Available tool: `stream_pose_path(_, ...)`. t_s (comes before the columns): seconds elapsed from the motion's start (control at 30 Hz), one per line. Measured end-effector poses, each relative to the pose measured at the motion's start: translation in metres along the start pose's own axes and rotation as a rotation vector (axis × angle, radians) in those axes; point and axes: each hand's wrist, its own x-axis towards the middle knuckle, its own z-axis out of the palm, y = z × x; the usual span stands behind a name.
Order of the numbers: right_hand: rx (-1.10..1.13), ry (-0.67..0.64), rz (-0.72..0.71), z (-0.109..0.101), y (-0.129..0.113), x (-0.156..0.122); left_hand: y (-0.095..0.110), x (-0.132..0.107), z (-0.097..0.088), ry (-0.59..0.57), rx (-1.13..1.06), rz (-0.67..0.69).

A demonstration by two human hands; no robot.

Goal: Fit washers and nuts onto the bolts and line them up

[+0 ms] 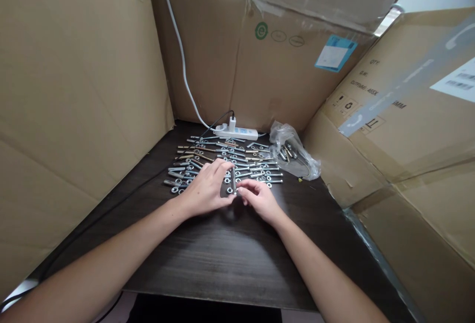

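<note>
My left hand (208,184) grips a metal bolt (233,179) between thumb and fingertips, one at each end, with its length running away from me. At the bolt's near end, the fingers of my right hand (260,198) are pinched together. Whatever small part they may hold is mostly hidden. Just left of the bolt a loose nut (229,191) shows. Under and beyond both hands lie rows of silver and brass-coloured bolts (196,149) with nuts and washers (175,190) among them.
A clear plastic bag (297,157) with several metal pieces lies at the right. Behind the rows sits a white power strip (237,132) with a plug and cables. Cardboard boxes (208,66) wall in the dark table (222,258) on three sides. A black cable (122,199) crosses the left.
</note>
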Motion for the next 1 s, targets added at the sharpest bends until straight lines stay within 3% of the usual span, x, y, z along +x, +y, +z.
stream_pose_path(0.13, -0.446, 0.146, -0.123, -0.013, 0.003, 0.002, -0.003, 0.001, -0.002, 0.077, 0.013, -0.040)
stream_pose_path(0.37, -0.789, 0.044, -0.114, -0.012, 0.009, 0.002, -0.004, 0.000, -0.001, 0.068, 0.026, -0.033)
stream_pose_path(0.87, -0.953, 0.056, -0.091, -0.011, 0.005, 0.002, -0.003, 0.000, 0.000, -0.015, -0.027, -0.010)
stream_pose_path(1.0, -0.758, 0.146, -0.112, -0.011, 0.005, 0.004, 0.001, -0.001, -0.002, -0.070, -0.075, 0.026)
